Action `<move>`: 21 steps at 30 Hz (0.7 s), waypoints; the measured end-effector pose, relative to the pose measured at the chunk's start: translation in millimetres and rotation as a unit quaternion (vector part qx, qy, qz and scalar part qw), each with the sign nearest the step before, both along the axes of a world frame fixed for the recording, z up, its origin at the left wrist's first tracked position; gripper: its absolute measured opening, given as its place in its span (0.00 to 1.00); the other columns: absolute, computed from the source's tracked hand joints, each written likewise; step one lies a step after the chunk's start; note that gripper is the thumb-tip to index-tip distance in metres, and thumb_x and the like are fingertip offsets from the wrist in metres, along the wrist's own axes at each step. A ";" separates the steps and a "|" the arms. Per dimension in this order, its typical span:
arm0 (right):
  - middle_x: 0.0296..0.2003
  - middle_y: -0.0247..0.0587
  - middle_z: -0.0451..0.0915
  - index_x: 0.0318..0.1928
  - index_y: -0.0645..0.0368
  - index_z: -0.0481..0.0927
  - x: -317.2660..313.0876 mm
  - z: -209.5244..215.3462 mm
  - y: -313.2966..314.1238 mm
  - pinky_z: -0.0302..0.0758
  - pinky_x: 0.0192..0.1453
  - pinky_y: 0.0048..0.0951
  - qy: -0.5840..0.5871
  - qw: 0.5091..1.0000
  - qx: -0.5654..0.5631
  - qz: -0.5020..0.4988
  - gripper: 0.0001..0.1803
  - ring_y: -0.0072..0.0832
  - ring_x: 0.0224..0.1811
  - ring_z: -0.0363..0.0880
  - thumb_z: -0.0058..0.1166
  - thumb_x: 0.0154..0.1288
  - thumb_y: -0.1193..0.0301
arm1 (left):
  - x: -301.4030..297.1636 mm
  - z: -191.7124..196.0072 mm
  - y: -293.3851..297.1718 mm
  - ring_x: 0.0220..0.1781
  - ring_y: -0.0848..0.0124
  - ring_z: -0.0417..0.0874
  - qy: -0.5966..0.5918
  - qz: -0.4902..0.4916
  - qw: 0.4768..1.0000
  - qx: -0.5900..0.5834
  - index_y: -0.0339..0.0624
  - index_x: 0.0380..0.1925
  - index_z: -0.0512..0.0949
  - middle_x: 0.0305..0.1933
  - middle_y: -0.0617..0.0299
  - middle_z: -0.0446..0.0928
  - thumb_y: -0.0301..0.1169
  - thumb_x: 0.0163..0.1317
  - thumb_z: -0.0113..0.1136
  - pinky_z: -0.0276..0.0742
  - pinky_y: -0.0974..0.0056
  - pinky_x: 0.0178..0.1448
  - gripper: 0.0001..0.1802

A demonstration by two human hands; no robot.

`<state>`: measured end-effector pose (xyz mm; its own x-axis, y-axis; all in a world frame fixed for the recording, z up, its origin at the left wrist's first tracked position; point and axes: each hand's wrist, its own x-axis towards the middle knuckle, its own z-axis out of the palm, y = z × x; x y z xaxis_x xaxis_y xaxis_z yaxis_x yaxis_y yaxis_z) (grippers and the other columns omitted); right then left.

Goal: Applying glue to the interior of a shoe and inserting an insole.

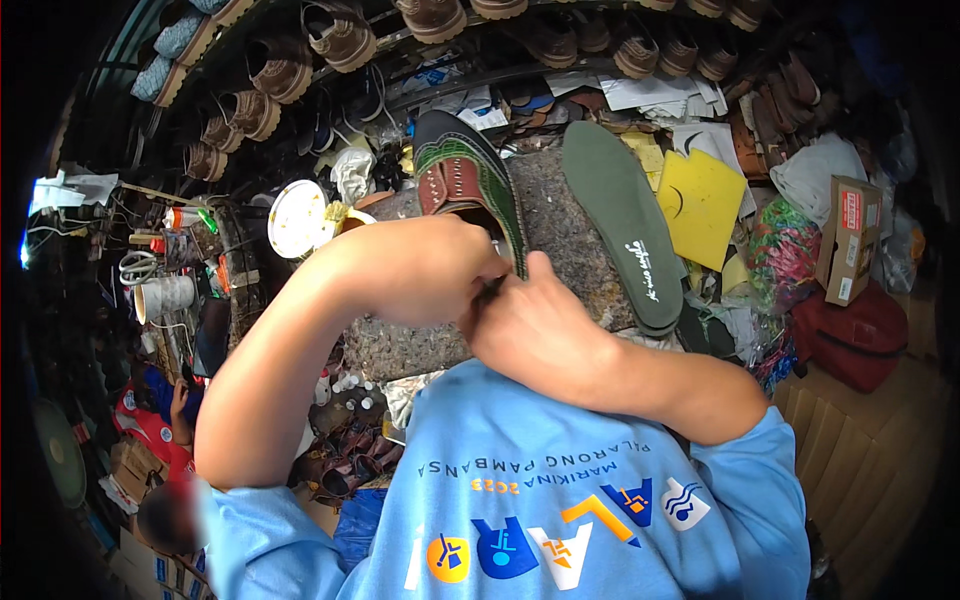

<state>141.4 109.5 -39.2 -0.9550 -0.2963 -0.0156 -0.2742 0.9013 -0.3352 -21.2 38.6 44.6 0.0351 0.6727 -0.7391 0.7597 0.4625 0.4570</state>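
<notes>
Both hands' fingers curled shut: left hand [425,270] on green-and-brown shoe [470,180], right hand [530,325] pinching thin dark tool [490,290].

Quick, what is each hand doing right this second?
Left hand: closed on the green and brown shoe.
Right hand: closed, pinching a thin dark tool at the shoe's edge.

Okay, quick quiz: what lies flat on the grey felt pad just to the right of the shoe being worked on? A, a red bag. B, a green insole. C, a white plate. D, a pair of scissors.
B: a long green insole lies on the grey felt pad right of the green-and-brown shoe.
</notes>
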 end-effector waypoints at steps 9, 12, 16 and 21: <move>0.39 0.28 0.73 0.28 0.53 0.81 -32.3 30.5 64.4 0.71 0.48 0.32 0.127 0.990 -0.031 0.051 0.04 0.29 0.45 0.72 0.59 0.55 0.68 | 7.5 -7.4 -82.9 0.41 0.61 0.87 -0.061 0.277 0.937 0.205 0.39 0.50 0.86 0.49 0.54 0.82 0.15 0.49 0.69 0.83 0.61 0.41 0.25; 0.37 0.28 0.75 0.26 0.53 0.83 -53.8 20.7 70.1 0.72 0.47 0.28 0.065 0.993 -0.001 0.096 0.04 0.27 0.43 0.74 0.60 0.53 0.68 | 21.9 -41.3 -76.7 0.34 0.55 0.88 0.005 0.166 0.956 0.241 0.43 0.51 0.85 0.54 0.52 0.80 0.21 0.51 0.68 0.86 0.55 0.39 0.23; 0.31 0.33 0.78 0.25 0.54 0.86 -70.6 15.4 68.9 0.76 0.44 0.31 -0.012 0.990 0.034 0.134 0.05 0.28 0.38 0.81 0.61 0.52 0.69 | 20.4 -53.1 -65.9 0.29 0.55 0.89 0.075 0.086 0.974 0.195 0.44 0.48 0.85 0.64 0.50 0.79 0.28 0.59 0.62 0.87 0.54 0.36 0.16; 0.30 0.38 0.81 0.23 0.57 0.87 -78.4 19.6 67.7 0.80 0.41 0.34 -0.113 0.980 0.054 0.152 0.08 0.32 0.35 0.85 0.61 0.52 0.68 | 15.1 -55.5 -69.4 0.27 0.63 0.89 0.133 0.023 0.974 0.181 0.46 0.49 0.87 0.70 0.48 0.77 0.30 0.62 0.61 0.86 0.59 0.32 0.16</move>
<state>63.0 177.2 -19.7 -0.7911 -0.5520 -0.2635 -0.4658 0.8229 -0.3253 -6.0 -30.8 -10.9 -0.1625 0.8870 -0.4322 0.8554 0.3450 0.3863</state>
